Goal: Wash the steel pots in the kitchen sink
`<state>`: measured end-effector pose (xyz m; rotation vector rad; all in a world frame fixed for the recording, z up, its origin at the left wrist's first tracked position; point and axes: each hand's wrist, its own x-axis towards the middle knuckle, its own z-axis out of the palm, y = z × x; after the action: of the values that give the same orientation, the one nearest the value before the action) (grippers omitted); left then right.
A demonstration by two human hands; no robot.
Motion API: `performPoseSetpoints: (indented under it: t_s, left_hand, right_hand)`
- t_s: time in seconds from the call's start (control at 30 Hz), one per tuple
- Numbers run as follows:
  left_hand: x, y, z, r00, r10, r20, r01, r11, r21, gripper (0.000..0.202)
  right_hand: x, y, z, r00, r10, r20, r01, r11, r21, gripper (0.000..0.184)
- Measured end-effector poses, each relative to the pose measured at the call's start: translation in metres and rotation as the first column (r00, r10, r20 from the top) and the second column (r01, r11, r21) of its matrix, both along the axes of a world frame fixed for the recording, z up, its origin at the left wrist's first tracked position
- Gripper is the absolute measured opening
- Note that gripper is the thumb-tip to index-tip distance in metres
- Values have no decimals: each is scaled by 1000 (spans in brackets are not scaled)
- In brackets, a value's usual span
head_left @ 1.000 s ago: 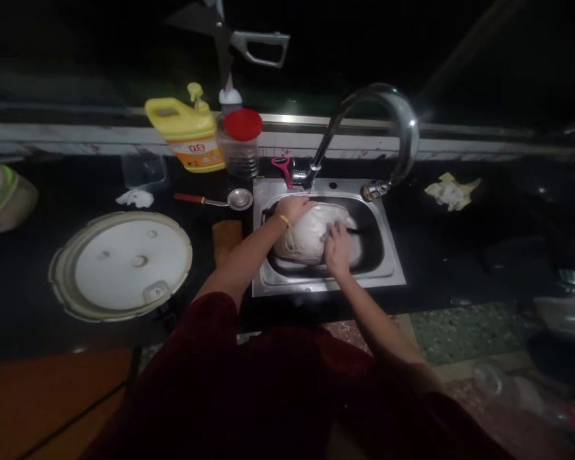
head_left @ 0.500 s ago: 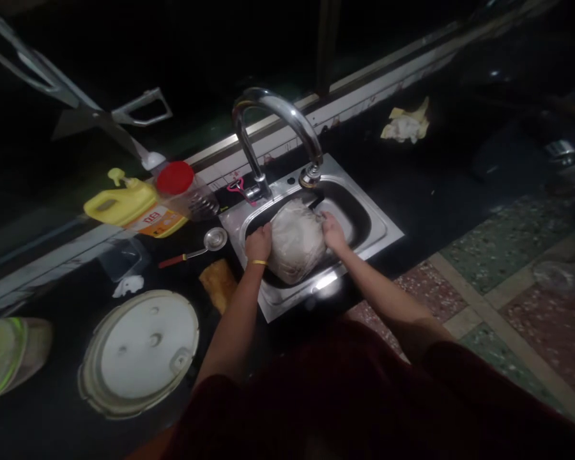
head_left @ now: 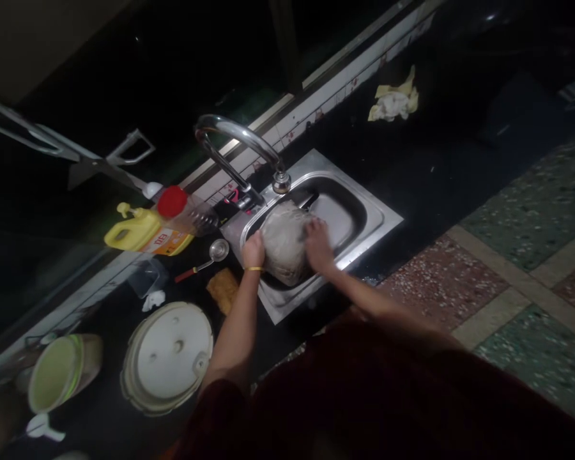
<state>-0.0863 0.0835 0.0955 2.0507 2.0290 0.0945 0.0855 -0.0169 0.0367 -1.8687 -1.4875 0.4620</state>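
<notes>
1. Head view, the sink: a grey-white pot [head_left: 285,243] sits tilted in the left part of the steel sink [head_left: 381,217], a dark handle [head_left: 308,202] jutting out at its far side.
2. Head view, left hand [head_left: 253,250]: clamped on the pot's left edge, with a yellow band [head_left: 253,269] at the wrist.
3. Head view, right hand [head_left: 319,246]: blurred, its fingers against the pot's right side; whether they close on anything, I cannot tell.
4. Head view, behind the pot: a curved tap [head_left: 239,131] arches over the sink, its spout just beyond the pot.
5. Head view, left of the sink: a brown cloth [head_left: 223,291], a ladle [head_left: 219,250], a large round lid [head_left: 170,358], a yellow bottle [head_left: 134,233] and a red-topped jar [head_left: 172,201].
6. Head view, far right: a crumpled wrapper [head_left: 393,105] lies on the black counter [head_left: 450,147].
</notes>
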Motion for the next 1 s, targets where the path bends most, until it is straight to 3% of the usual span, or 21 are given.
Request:
performPoseSetpoints:
  t_s: [0.1,0.23,0.3,0.4,0.5,0.6,0.7,0.77,0.9,1.0]
  left_hand:
    - [1,0,5,999,2,-34,-3,1000,-27,57]
    - [3,0,10,997,12,-80,-15,999,-34,60]
    - [4,0,10,995,25,-99,-27,999,-23,60]
    - [5,-1,11,992,35,-119,-37,999,-15,61]
    - [4,0,9,992,31,-119,-34,999,-24,63]
    - [2,1,6,993,24,-112,-26,999,-20,64]
    - [0,3,3,994,16,-108,-17,1000,-3,64]
    - [-1,3,2,994,11,-107,-12,1000,-4,64]
    - [-3,6,5,995,-60,-81,59,998,-13,65]
    - [-4,9,8,991,-120,-62,118,992,-31,65]
  right_hand:
    - [-18,-17,11,986,137,90,-141,989,40,48]
    - [24,26,5,998,68,-8,-69,997,-43,47]
    - [35,33,0,997,37,-62,-41,997,-66,50]
    - [5,0,2,998,70,-1,-70,997,25,49]
    - [-23,-24,10,982,181,58,-186,979,89,49]
    - [2,11,7,997,78,0,-78,997,11,46]
    - [33,40,0,992,105,-70,-111,991,-78,45]
    - [27,26,-1,993,113,-43,-114,993,-28,46]
    - [-13,-15,0,1000,26,13,-28,993,114,50]
    - [-2,11,-1,995,-92,-22,93,994,56,48]
